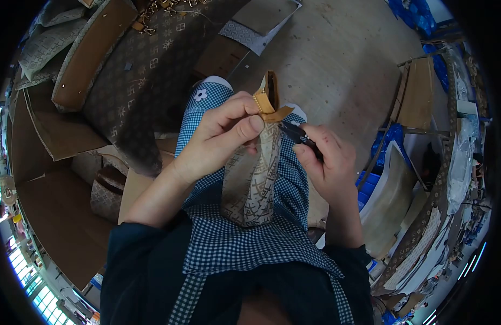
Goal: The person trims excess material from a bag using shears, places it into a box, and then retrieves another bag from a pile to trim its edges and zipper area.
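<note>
My left hand (pixel 220 135) pinches the tan leather edge of a patterned bag piece (pixel 261 189) between thumb and fingers. The piece hangs down over my lap, with a beige printed side and a brownish side. At its upper end a tan leather loop (pixel 270 89) stands up, and a short leather tab (pixel 278 114) sticks out to the right. My right hand (pixel 329 157) is closed around a black pliers-like tool (pixel 295 131). The tool's tip points left, right at the leather below the tab.
A dark patterned bag (pixel 137 76) lies at the upper left, with metal clasps (pixel 147 16) beyond it. An open cardboard box (pixel 61 216) with patterned pieces stands on my left. To my right are a blue crate (pixel 369 187) and stacked sheets (pixel 394 200). A checked apron (pixel 250 249) covers my lap.
</note>
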`<state>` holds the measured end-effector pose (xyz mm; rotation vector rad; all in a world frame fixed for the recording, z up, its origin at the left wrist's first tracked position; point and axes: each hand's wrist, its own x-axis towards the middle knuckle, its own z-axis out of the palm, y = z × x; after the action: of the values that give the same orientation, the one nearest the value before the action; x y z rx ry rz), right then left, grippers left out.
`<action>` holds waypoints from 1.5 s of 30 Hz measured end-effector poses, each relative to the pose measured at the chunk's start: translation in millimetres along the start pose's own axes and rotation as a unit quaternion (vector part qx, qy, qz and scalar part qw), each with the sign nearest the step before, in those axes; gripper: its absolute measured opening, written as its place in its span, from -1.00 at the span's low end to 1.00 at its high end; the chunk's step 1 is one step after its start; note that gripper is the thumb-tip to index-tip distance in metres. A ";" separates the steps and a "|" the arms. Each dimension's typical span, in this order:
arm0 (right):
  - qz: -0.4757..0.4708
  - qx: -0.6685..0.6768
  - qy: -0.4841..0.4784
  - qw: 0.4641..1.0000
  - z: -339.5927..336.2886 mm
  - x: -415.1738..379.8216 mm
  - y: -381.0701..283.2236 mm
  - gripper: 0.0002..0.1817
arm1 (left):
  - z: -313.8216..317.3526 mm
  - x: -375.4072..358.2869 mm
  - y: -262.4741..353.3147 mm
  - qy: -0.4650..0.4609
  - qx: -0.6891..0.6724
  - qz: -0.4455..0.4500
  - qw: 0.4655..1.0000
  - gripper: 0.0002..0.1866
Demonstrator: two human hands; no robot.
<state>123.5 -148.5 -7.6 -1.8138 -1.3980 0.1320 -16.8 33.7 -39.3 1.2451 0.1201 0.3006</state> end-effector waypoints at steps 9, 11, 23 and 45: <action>-0.031 0.023 0.010 0.999 7.0 3.5 7.7 -0.75 | 1.4 2.4 0.0 -0.009 0.002 0.013 1.000 -0.69; -0.033 0.030 0.011 0.999 8.6 4.6 8.1 -0.75 | 1.7 2.0 -0.5 -0.006 0.000 0.014 1.000 -0.69; -0.054 0.007 0.019 0.998 10.8 7.2 9.1 -0.74 | -0.6 0.5 -3.2 -0.007 -0.005 0.015 1.000 -0.71; 0.186 0.334 0.124 0.916 26.3 -19.7 26.6 -0.81 | 10.5 5.0 8.1 0.065 -0.033 0.024 0.997 -0.60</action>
<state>122.2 -152.2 -49.7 -1.4216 -0.6884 0.4973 -10.6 27.9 -27.9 1.1630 0.1915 0.4246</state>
